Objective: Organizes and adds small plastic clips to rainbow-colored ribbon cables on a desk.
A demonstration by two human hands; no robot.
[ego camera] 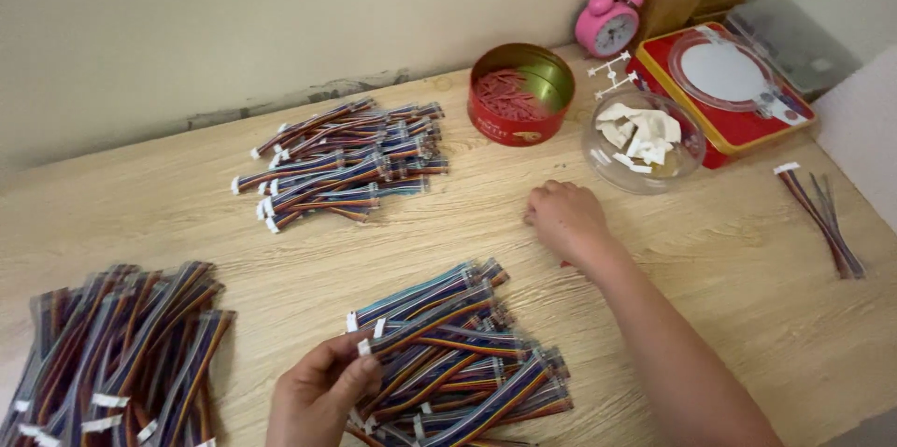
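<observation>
Left hand [322, 391] pinches one rainbow ribbon cable [425, 321] by its white connector end, lifting it off the near pile [467, 382]; a loose grip could drop it back and tangle the stack. Right hand [565, 218] rests curled, knuckles down, on the wooden table [747, 260], just near of the clear bowl of white clips [643, 139] and red tin [520, 92]
</observation>
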